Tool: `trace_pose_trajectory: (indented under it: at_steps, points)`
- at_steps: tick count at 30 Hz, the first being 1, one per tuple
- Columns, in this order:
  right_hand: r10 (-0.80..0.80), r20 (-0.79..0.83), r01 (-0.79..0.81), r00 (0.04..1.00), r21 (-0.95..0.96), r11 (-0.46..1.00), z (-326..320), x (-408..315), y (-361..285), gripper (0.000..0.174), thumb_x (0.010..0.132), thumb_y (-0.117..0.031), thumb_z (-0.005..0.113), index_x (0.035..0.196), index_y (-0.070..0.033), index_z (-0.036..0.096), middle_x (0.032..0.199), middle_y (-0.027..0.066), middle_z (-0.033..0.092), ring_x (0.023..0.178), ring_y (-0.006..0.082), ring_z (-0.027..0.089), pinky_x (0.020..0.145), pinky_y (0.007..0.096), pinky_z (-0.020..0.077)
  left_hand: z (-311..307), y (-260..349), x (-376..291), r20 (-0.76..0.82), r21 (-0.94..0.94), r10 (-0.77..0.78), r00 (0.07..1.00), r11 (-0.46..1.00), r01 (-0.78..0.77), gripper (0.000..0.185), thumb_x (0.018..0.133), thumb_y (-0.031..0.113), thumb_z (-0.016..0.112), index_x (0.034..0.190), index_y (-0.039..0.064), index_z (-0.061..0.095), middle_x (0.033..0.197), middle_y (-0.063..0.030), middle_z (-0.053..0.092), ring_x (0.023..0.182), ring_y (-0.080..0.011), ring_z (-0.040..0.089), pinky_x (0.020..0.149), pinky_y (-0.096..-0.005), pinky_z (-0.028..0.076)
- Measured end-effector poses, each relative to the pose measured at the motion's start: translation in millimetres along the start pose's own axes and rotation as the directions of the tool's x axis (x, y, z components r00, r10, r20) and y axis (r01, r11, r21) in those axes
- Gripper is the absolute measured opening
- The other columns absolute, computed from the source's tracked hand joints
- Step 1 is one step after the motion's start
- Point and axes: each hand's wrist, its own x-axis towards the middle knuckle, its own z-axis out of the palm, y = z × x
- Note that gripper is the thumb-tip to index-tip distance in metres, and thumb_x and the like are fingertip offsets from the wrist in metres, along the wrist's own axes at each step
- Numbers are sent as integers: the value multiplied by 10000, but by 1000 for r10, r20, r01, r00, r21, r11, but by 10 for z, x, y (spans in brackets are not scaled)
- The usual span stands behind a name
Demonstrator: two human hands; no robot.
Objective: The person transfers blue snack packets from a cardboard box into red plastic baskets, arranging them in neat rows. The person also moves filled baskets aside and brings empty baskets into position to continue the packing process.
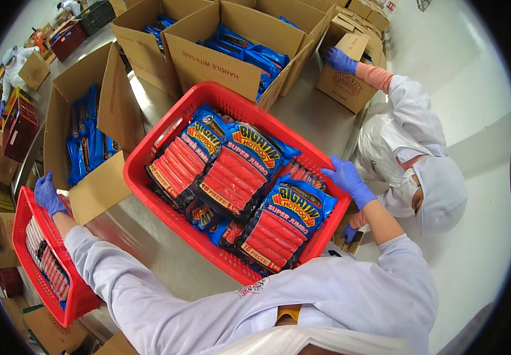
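Note:
In front of me a large red plastic basket (167, 208) stands at a slant on the metal table, holding several blue-and-clear plastic packs of red hotdogs (237, 171). My right hand (348, 182), in a blue-violet glove, grips this basket's right rim. One hotdog pack (277, 226) lies just inside the rim near that hand. Far to the left, my gloved left hand (49, 195) is at the upper rim of a second red basket (76, 284); whether its fingers close on the rim cannot be made out. Hotdog packs (53, 266) show inside that tilted-looking basket.
Open cardboard boxes with blue packs stand left (89, 128) and beyond the basket (211, 62). At right a co-worker (406, 146) in white has a gloved hand on a cardboard box (344, 84). The steel table (149, 248) shows between the baskets. More workers and crates (20, 128) appear far left.

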Motion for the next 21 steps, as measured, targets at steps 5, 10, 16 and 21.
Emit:
trace_pose_trajectory:
  at_steps: [5,10,16,21]
  points:
    - [40,-2,-40,999,-1,999,-10,1,-53,398,784,-397,592,847,-18,486,682,228,569,655,416,557,563,477,451,-210,-57,-170,13,-138,-41,999,990,42,414,728,459,632,897,82,666,838,-83,662,755,-218,613,677,-310,445]
    - [20,12,-20,1000,19,1000,-30,-4,-13,393,782,-391,595,836,-18,481,680,234,565,661,417,556,565,474,448,-300,-251,-397,-22,-61,-2,1000,998,1,411,731,463,631,849,71,666,814,-86,661,732,-223,611,669,-322,445]
    - [8,7,-8,1000,16,1000,-52,-64,28,385,775,-376,606,851,-18,487,691,237,569,674,415,558,579,475,451,-540,-575,-808,-32,-76,-115,993,991,112,412,705,457,651,811,59,668,781,-103,656,713,-249,610,669,-338,448]
    - [0,-21,0,1000,-22,1000,-97,-160,55,358,772,-346,613,863,-21,494,707,229,585,679,404,573,603,468,467,-686,-356,-1259,-94,0,-197,976,980,198,342,733,383,646,821,53,666,803,-117,657,702,-246,615,636,-357,458]
